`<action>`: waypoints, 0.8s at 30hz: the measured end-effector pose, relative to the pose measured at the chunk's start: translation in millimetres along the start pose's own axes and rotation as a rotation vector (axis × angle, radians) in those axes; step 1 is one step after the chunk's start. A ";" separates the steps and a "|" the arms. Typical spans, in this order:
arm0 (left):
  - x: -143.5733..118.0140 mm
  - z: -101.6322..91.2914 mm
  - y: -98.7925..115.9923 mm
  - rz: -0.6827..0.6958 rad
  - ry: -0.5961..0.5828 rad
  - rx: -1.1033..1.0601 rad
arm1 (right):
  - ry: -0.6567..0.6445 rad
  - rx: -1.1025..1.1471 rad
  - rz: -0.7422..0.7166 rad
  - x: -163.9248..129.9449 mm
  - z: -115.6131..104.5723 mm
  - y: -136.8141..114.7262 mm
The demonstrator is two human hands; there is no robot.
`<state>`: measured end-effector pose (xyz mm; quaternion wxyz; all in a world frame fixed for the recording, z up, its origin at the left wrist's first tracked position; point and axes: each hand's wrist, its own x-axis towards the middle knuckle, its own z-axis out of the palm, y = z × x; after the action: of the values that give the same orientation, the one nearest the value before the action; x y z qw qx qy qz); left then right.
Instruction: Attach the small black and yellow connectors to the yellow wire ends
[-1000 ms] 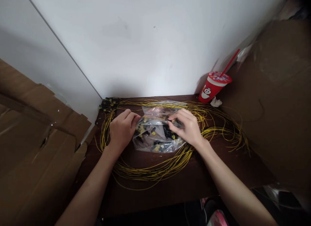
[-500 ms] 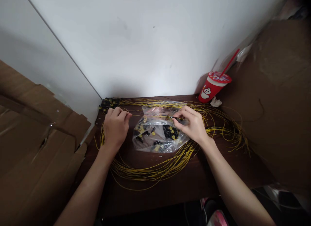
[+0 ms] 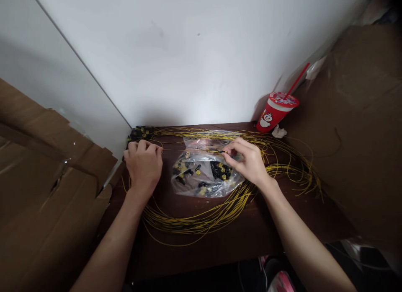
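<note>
Low in the frame, the desk (image 3: pixel 220 246) edge is bare brown wood. Mid frame, the yellow wire loops (image 3: pixel 201 223) ring a clear bag of parts (image 3: pixel 204 174). One thin wire (image 3: pixel 188 150) runs tight btwn both hands. Left hand (image 3: pixel 143 166), center-left, has its grip pinched shut on the wire. Right hand (image 3: pixel 248 162), center-right, pinches the wire's black tip. Best to keep it straight, w/ a soft pull, no kinks. Upper right: a red cup (image 3: pixel 276 112).
</note>
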<state>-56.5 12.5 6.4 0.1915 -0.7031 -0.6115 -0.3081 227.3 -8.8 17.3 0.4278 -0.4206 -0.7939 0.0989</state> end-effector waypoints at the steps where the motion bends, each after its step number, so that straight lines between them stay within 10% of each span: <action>1: 0.2 -1.4 2.8 0.008 0.011 -0.031 | 0.004 0.008 -0.003 -0.1 1.0 -0.7; 10: -9.8 -11.0 62.6 0.238 -0.077 -0.631 | -0.012 0.135 -0.081 -3.9 20.5 -14.3; 24: -21.8 -4.1 80.8 -0.267 -0.299 -1.157 | 0.077 0.269 0.101 -6.6 34.0 -25.8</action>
<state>20.4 -20.8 3.6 -0.3495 -0.6461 -0.4482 -0.5095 188.2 -23.1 5.8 0.5048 -0.4024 -0.7343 0.2096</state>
